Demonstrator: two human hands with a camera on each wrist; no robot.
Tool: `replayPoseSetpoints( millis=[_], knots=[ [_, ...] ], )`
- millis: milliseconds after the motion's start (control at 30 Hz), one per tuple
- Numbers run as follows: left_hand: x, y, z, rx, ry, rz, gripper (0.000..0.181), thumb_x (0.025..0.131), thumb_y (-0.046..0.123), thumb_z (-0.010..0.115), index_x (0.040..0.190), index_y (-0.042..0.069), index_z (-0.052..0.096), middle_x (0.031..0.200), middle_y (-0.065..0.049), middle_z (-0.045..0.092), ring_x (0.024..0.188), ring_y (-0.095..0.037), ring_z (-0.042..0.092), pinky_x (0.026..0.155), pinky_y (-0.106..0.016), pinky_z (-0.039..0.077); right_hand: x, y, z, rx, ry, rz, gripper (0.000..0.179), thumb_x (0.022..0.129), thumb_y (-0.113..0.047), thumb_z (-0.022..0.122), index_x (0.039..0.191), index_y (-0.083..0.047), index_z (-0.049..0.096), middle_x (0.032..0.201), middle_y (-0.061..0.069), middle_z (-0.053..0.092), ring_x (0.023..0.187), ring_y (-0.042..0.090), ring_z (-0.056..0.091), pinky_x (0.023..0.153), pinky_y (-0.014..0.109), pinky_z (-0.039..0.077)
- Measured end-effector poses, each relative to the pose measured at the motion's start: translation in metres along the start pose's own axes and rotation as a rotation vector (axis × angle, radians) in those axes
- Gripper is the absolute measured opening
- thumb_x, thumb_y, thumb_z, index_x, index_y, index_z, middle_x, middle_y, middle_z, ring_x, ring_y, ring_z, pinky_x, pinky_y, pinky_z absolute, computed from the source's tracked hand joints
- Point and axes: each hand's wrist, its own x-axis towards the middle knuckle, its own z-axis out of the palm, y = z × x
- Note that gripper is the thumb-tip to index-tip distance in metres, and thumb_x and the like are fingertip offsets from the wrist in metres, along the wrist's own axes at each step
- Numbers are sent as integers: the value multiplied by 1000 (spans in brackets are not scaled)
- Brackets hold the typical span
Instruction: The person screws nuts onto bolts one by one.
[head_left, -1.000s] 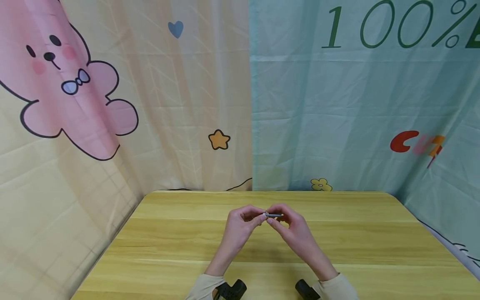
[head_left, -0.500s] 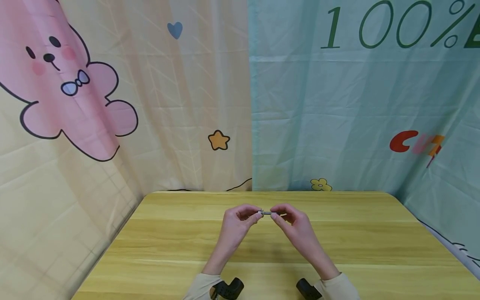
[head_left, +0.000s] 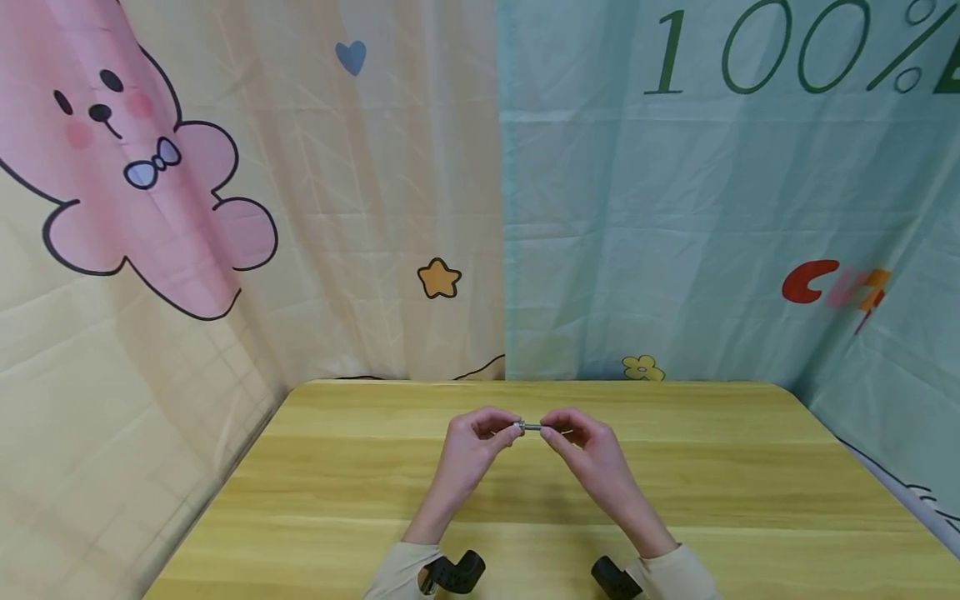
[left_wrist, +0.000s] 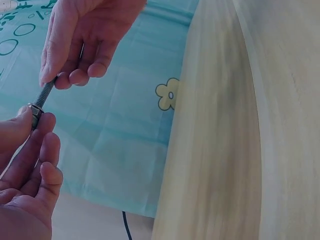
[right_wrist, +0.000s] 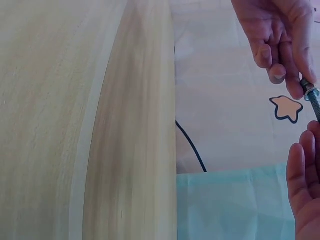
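Observation:
A grey metal bolt (head_left: 532, 427) with a threaded shank is held level between both hands above the table, seen in the head view. My left hand (head_left: 476, 444) pinches its head end between thumb and fingers. A ring like a washer or nut (left_wrist: 36, 107) sits by that thumb in the left wrist view; which of the two, I cannot tell. The thumb and fingertips of my right hand (head_left: 589, 452) pinch the far end of the shank. A short stretch of thread shows between the hands, and both bolt ends are partly hidden by fingers.
A wooden table (head_left: 337, 492) spreads under the hands. Behind it hang a cream curtain (head_left: 360, 208) and a teal curtain (head_left: 645, 208) with printed figures. A black wrist camera (head_left: 457, 573) sits on the left wrist, another black camera (head_left: 615, 577) on the right.
One second ago the fingertips nearly met and the bolt's tip stuck out past the right fingers. The hands have since drawn apart, left hand and bolt leftward, the right fingers now at the shank's end.

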Motion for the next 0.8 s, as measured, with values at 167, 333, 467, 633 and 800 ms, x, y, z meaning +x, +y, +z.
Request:
replayPoseSetpoints(
  millis=[167, 333, 467, 633, 800],
  knots=[
    [8, -22, -1, 16, -11, -31, 12, 90, 4, 70, 101, -1, 73, 94, -17, 71, 79, -15, 65, 72, -27, 54, 2, 3, 1, -30, -10, 47, 11, 92, -17, 71, 101, -12, 70, 95, -3, 68, 89, 16, 63, 80, 31, 52],
    [20, -48, -6, 25, -19, -54, 13, 89, 8, 73, 100, 1, 74, 91, -13, 73, 78, -17, 67, 68, -31, 53, 10, 11, 5, -72, -47, 96, 9, 90, -13, 73, 99, -14, 71, 93, -3, 68, 86, 15, 64, 81, 33, 53],
    [31, -62, -12, 66, -46, -80, 12, 88, 8, 74, 97, 0, 74, 86, -13, 73, 72, -22, 66, 60, -29, 49, 21, 23, 10, -106, -94, 136, 7, 90, -10, 73, 97, -12, 71, 91, -1, 68, 87, 14, 65, 81, 35, 54],
    [41, -82, -17, 80, -97, -162, 10, 87, 2, 73, 95, -4, 71, 85, -16, 73, 69, -21, 68, 60, -29, 52, 33, 40, 17, -152, -159, 192, 6, 89, -8, 73, 94, -9, 71, 89, -1, 69, 85, 16, 65, 77, 35, 54],
    [49, -99, -19, 170, -132, -207, 6, 87, -1, 72, 93, -3, 72, 82, -13, 73, 69, -21, 69, 60, -30, 54, 42, 58, 23, -206, -217, 225, 5, 88, -6, 74, 92, -6, 72, 83, -1, 68, 77, 13, 62, 72, 31, 52]
  ],
)
